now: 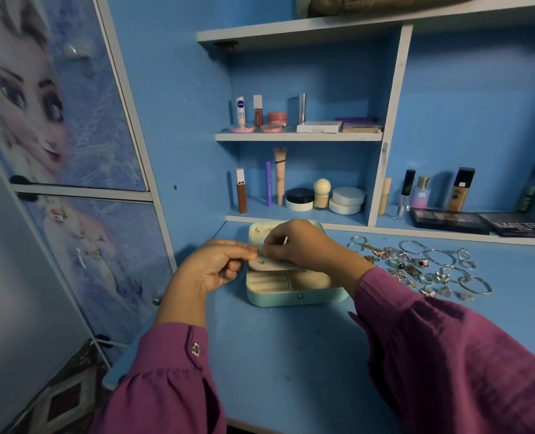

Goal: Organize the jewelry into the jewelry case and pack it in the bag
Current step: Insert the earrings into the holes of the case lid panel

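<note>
A small mint-green jewelry case [294, 298] lies open on the blue desk, its cream lining and compartments showing. Above it a cream earring panel [270, 264] is lifted flat. My left hand [216, 267] pinches the panel's left edge. My right hand [303, 245] pinches something small at the panel's top; my fingers hide what it is. A spread of silver jewelry [422, 266], with bangles, rings, earrings and brooches, lies on the desk to the right of the case. No bag is in view.
Cosmetics stand on the shelves [297, 136] behind the case, with tubes, jars and compacts. Eyeshadow palettes [447, 220] and bottles sit at the back right. A cupboard door [81, 214] with a cartoon picture borders the desk on the left.
</note>
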A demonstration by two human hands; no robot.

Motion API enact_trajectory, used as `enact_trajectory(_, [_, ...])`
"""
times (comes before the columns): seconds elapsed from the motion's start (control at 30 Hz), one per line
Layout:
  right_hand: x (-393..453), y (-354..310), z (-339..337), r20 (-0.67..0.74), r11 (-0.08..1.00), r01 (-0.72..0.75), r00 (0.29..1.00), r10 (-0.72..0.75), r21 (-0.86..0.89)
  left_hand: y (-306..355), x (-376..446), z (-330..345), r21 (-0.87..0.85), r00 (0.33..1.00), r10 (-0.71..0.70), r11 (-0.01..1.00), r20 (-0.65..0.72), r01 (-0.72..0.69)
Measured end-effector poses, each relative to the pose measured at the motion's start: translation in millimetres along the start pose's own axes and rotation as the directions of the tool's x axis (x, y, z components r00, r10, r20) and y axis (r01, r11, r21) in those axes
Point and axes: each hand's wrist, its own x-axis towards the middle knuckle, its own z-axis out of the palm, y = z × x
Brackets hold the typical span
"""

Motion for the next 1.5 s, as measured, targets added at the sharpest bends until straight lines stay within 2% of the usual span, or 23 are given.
enact_trajectory(0.7, [2,-1,0,0.001,0.995,0.04,0.999,-0.04,-0.091,1,-2,1,-0.027,1.0,-0.009,1.0,0.024,0.01])
enact_trajectory(0.8, [-1,7,-10,-0.075,1.0,-0.014,0.997,0.016,0.024,2,-4,2,-0.07,0.999,0.016,0.997,0.03,-0.013])
enact_trajectory(0.87, [-5,14,-22,-0.181,0.992,-0.035,0.982,0.056,0.12,4,-5,2,-0.106,0.998,0.038,0.994,0.048,-0.033])
enact_trajectory(1.0, [-22,29,-44,-0.425,0.967,-0.062,0.89,0.166,0.248,6,-2,2,-0.199,0.997,0.078,0.977,0.02,-0.073])
enact_trajectory(1.1, [-37,42,-52,-0.479,0.951,-0.075,0.85,0.217,0.299,6,1,4,-0.26,0.994,0.11,0.959,-0.014,-0.11])
enact_trajectory(1.3, [-59,64,-52,-0.434,0.927,-0.153,0.849,0.301,0.343,5,8,13,-0.255,0.976,0.193,0.943,-0.103,-0.214])
enact_trajectory(1.43, [-66,77,-50,-0.199,0.931,-0.307,0.918,0.344,0.195,0,19,18,-0.138,0.923,0.299,0.931,-0.241,-0.338])
enact_trajectory(1.5, [-67,79,-47,-0.109,0.918,-0.383,0.913,0.394,0.104,-1,23,24,-0.049,0.896,0.341,0.928,-0.283,-0.369])
